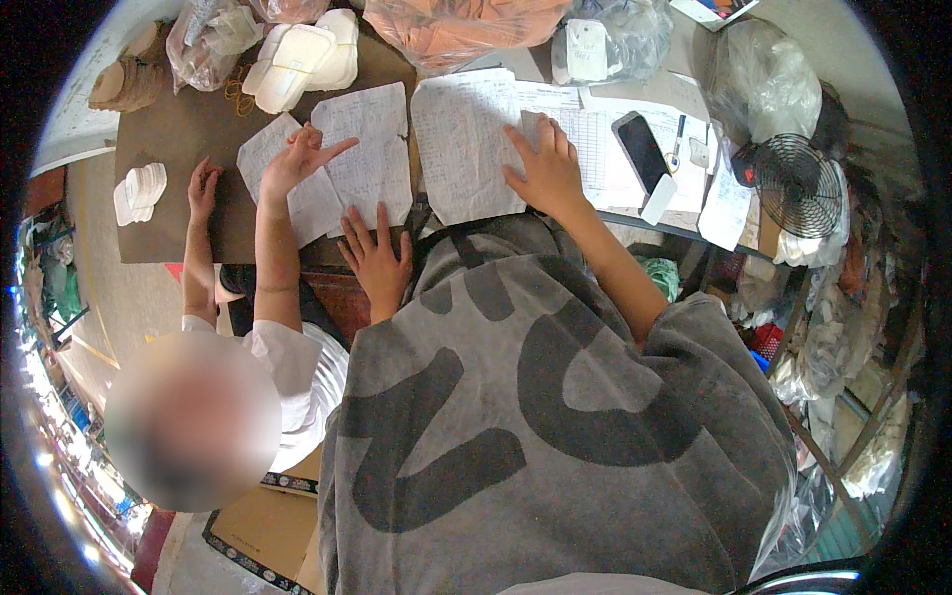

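My right hand [547,171] rests on a handwritten sheet [461,149], palm down with fingers spread. At the table's near edge lies my left hand [377,256], its fingers stretched out and the tips touching the lower part of another written sheet [365,134]. Neither hand holds anything. A third paper [260,151] partly lies under that sheet. Beside my left hand, a co-worker's hand [294,164] hovers over the papers with a finger pointing right. Their other hand [203,188] is on the brown tabletop [164,223].
Right of my hand are a printed form [595,164], a dark phone [643,151] and a pen [678,139]. A small black fan [796,186] stands at the far right. Behind lie tied white pads [297,64] and a large bag of orange pieces [461,30]. The co-worker [297,387] sits close on my left.
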{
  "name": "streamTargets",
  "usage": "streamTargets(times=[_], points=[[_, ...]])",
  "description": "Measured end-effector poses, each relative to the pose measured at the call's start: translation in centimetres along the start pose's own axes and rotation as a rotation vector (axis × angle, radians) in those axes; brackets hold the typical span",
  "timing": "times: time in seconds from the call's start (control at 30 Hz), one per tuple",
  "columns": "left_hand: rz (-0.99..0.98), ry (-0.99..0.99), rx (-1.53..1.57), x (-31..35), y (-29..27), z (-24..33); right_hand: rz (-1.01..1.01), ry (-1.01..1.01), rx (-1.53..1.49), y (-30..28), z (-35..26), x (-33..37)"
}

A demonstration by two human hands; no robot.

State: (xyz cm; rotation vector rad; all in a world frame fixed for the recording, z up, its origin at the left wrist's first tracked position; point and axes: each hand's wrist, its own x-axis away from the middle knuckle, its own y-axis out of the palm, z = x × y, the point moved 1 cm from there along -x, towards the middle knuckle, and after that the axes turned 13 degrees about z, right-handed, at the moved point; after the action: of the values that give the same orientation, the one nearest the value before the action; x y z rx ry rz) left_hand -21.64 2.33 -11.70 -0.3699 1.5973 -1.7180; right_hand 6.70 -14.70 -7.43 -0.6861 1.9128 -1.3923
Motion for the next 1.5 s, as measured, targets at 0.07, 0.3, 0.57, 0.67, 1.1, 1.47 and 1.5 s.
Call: streamTargets(times=[0.07,0.3,0.57,0.67,1.1,1.47,1.5], points=[[-0.003,-0.001,-0.001,0.0,0.0,0.0,0.001,0.001,0.003,0.1,0.0,0.0],[0.013,0.002,0.011,0.0,0.0,0.0,0.028,-0.002,-0.004,0.2,0.1,0.1],[-0.003,-0.003,0.01,-0.2,-0.2,0.1,0.032,-0.004,0.009,0.3,0.1,0.0],[-0.004,-0.003,0.007,-0.2,-0.2,0.1,0.025,0.001,0.003,0.2,0.1,0.0],[-0.01,0.005,-0.029,0.0,0.3,-0.1,0.073,0.401,-0.054,0.7,-2.7,-1.0],[-0.004,0.019,0.001,0.1,0.3,-0.2,0.862,0.091,0.191,-9.4,8.9,-12.1],[-0.006,0.016,-0.001,0.1,0.3,-0.2,0.851,0.099,0.15,-9.6,9.8,-13.2]])
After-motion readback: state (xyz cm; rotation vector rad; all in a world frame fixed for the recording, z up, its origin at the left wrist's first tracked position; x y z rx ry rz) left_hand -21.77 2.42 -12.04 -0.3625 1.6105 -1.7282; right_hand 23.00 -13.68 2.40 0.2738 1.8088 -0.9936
